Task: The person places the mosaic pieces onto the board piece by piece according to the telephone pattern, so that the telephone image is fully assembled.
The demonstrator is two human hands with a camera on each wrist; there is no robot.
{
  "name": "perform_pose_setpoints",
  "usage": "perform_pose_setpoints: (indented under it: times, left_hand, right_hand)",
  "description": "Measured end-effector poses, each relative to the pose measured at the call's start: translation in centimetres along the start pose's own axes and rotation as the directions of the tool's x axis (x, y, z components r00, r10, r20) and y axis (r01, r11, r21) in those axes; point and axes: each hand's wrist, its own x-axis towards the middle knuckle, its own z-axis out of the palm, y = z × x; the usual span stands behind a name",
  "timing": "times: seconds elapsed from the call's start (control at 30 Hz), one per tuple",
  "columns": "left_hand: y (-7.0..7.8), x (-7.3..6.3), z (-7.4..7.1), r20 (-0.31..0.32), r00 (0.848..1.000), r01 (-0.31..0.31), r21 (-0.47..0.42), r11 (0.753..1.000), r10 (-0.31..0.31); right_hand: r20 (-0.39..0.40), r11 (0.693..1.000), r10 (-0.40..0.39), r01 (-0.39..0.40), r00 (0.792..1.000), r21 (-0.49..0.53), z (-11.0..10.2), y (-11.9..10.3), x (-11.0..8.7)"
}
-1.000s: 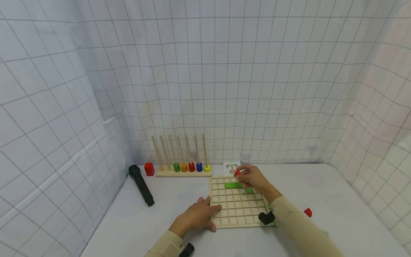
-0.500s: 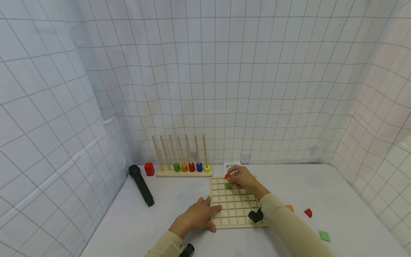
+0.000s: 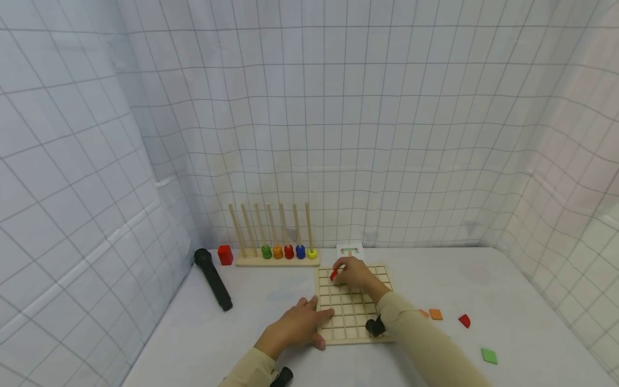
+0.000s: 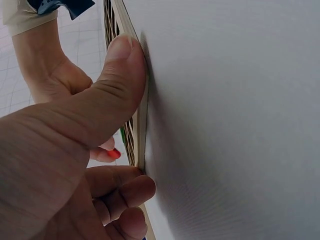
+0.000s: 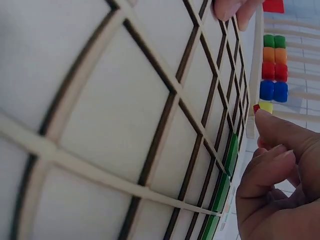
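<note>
Over the far left part of the pale wooden grid board (image 3: 348, 318), my right hand (image 3: 354, 273) pinches a red tile with a rounded edge (image 3: 333, 274) between thumb and fingers. Only a small red bit of it shows in the right wrist view. Green tiles (image 5: 220, 194) lie in cells along the board's far side, mostly covered by the right hand in the head view. My left hand (image 3: 297, 322) rests on the board's left edge with fingers spread. In the left wrist view its thumb (image 4: 122, 75) lies against the wooden rim.
Behind the board lies a printed card (image 3: 350, 251). A wooden peg stand (image 3: 278, 262) with coloured beads, a red block (image 3: 224, 255) and a black, thick-headed rod (image 3: 213, 279) are at left. Orange tiles (image 3: 436, 314), a red quarter-circle (image 3: 465, 321) and a green tile (image 3: 489, 356) lie right.
My right hand has carried the red tile leftward and slightly toward me, over the board's far left cells. The orange tiles at right are uncovered now. The left hand stays put.
</note>
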Motion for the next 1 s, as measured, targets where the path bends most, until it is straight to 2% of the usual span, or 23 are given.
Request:
perform_pose_setpoints:
  times: [0.13,0.33,1.0]
  left_hand:
    - [0.01,-0.04,0.00,0.002,1.000,0.000,-0.003,1.000,0.000]
    - [0.05,-0.12,-0.16,-0.002,1.000,0.006,-0.010,1.000,-0.006]
    - [0.23,-0.41,-0.32,-0.021,1.000,-0.014,-0.005,1.000,0.014]
  right_hand:
    - [-0.011,0.993,-0.009,0.007,1.000,-0.116,0.43,-0.11,-0.04]
    - [-0.029,0.984,0.010,-0.015,1.000,-0.178,0.70,-0.07,0.13]
    - [-0.048,0.971,-0.020,0.008,0.999,-0.238,0.83,-0.43,-0.28]
